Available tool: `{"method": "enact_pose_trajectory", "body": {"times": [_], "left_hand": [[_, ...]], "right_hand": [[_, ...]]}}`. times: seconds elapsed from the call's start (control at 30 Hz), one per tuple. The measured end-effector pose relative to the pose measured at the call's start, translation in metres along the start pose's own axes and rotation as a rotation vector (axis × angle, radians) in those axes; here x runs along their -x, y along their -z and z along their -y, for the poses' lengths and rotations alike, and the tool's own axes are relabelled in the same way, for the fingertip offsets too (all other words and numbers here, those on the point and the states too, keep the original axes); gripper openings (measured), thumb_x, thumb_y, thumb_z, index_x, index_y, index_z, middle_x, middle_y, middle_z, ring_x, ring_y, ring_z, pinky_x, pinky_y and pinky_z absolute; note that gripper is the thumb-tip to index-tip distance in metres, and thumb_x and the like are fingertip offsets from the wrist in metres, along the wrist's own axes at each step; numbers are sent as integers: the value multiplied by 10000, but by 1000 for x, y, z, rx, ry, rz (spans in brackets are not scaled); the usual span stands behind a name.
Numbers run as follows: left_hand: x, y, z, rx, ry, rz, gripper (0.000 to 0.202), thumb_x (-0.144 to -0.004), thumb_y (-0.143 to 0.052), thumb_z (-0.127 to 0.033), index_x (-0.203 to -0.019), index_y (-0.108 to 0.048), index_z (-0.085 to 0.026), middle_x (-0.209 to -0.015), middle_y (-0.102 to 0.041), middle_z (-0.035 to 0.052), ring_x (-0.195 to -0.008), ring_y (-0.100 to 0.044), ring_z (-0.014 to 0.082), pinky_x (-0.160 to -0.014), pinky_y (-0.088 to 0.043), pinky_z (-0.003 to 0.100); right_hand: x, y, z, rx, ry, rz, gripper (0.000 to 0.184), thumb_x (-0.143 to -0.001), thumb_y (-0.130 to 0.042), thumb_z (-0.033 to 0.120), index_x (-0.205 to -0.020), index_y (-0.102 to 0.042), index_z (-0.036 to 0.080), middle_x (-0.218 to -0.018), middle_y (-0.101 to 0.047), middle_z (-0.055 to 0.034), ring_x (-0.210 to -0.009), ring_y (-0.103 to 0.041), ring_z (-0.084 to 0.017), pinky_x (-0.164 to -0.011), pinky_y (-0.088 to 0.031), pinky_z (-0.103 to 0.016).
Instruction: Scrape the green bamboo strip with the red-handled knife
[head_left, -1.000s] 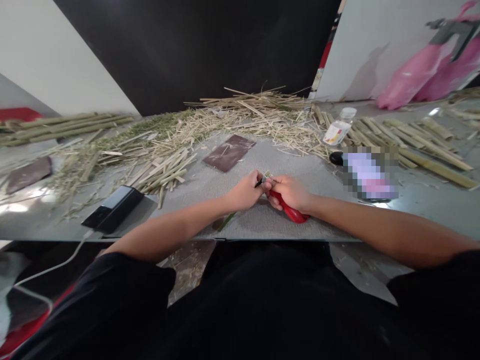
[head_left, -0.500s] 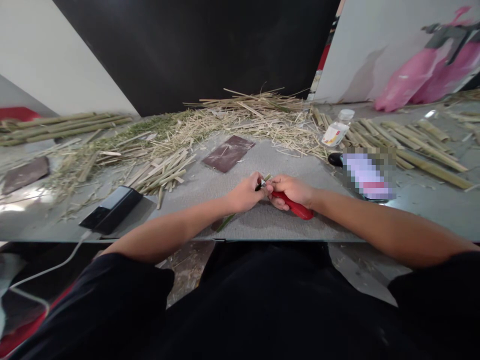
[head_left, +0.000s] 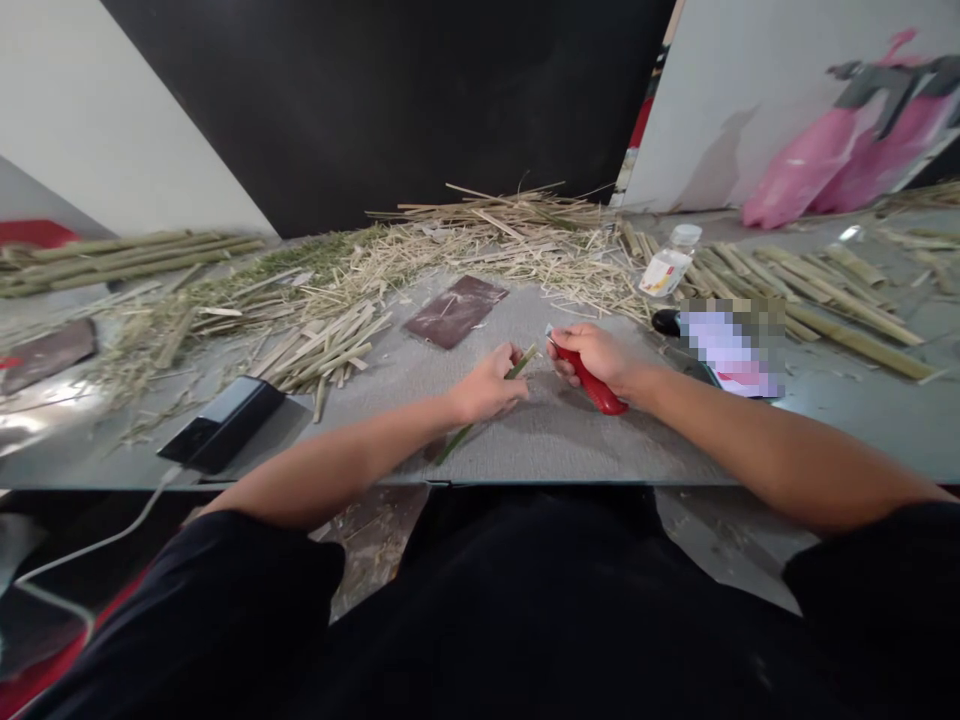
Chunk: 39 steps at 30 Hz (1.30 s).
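Note:
My left hand [head_left: 491, 385] is closed around a thin green bamboo strip [head_left: 459, 440]. One end of the strip sticks out past my fingers, and the other slants down toward the table's front edge. To the right, my right hand [head_left: 589, 355] grips a red-handled utility knife [head_left: 600, 393], its short blade pointing up and left, apart from the strip. Both hands are just above the grey table [head_left: 517, 450]. A brown sheet [head_left: 456, 311], dusted with pale shavings, lies beyond my left hand.
Bamboo shavings [head_left: 420, 250] and split strips [head_left: 330, 345] ring the work spot. A black box with a cable [head_left: 221, 425] sits left. At right are a phone [head_left: 731, 350], a clear bottle [head_left: 671, 262], bamboo pieces [head_left: 832, 290] and pink spray bottles [head_left: 802, 165].
My right hand has drawn the knife away from my left hand, slightly up and right. The blade has left the bamboo strip, which stays in my left hand.

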<state>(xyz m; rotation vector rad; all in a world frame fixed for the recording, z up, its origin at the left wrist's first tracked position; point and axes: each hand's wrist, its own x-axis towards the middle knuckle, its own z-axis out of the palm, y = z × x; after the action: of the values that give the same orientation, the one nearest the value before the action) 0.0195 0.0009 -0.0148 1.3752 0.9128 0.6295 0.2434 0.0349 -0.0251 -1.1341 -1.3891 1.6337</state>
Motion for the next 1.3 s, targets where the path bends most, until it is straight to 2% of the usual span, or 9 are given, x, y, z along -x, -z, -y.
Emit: {"method": "enact_pose_trajectory", "body": {"times": [0.1,0.27,0.67,0.83,0.97,1.13,1.3], "left_hand": [[1,7,-5,274,-9,231,402,-698,-563,-141,-987,-318,-275,-634,-345,-124,-394,-219,69,-432,-188,205],[5,13,-13,458,-49,340,427,-609,-536,-133,-960,-330,-262,-660,-372,-95,-385,-223,64,-398,-201,186],[3,15,-16,605,34,261,243,-675,-524,-114,-846,-395,-229,-657,-326,-62,-391,-210,58,-403,-215,182],[2,18,-13,650,5,284,316,-594,-538,-88,-850,-408,-221,-676,-316,-58,-417,-224,58,-419,-248,179],[-1,17,-10,665,-20,305,374,-548,-539,-50,-854,-407,-219,-685,-313,-59,-443,-252,63,-438,-286,175],[-2,14,-12,645,-35,321,326,-606,-538,-21,-815,-379,-215,-690,-253,-66,-458,-211,58,-452,-276,171],[-1,11,-15,651,-34,304,300,-661,-542,-5,-833,-404,-209,-725,-269,-57,-482,-254,60,-479,-311,180]], "right_hand": [[5,-9,-4,21,35,7,365,-1035,-600,468,-771,-628,217,-546,-525,-10,-441,-455,-139,-434,-384,-277],[14,-22,-5,52,39,49,404,-1027,-597,534,-770,-612,222,-528,-551,-4,-411,-485,-143,-419,-375,-278],[10,-24,-6,24,85,-24,399,-1009,-637,541,-766,-625,225,-511,-552,-11,-417,-479,-150,-414,-407,-281],[12,-25,-4,33,95,-38,407,-991,-657,564,-751,-628,237,-493,-555,-12,-412,-488,-161,-413,-404,-288],[13,-26,-3,59,104,-38,395,-1013,-631,526,-747,-628,233,-509,-557,-14,-422,-494,-157,-437,-408,-302],[12,-25,-5,58,109,-23,406,-1013,-632,555,-759,-611,240,-518,-541,-3,-421,-479,-150,-446,-398,-315],[13,-24,-6,68,125,-19,394,-1033,-601,537,-769,-603,244,-526,-551,-9,-442,-489,-155,-452,-393,-318]]}}
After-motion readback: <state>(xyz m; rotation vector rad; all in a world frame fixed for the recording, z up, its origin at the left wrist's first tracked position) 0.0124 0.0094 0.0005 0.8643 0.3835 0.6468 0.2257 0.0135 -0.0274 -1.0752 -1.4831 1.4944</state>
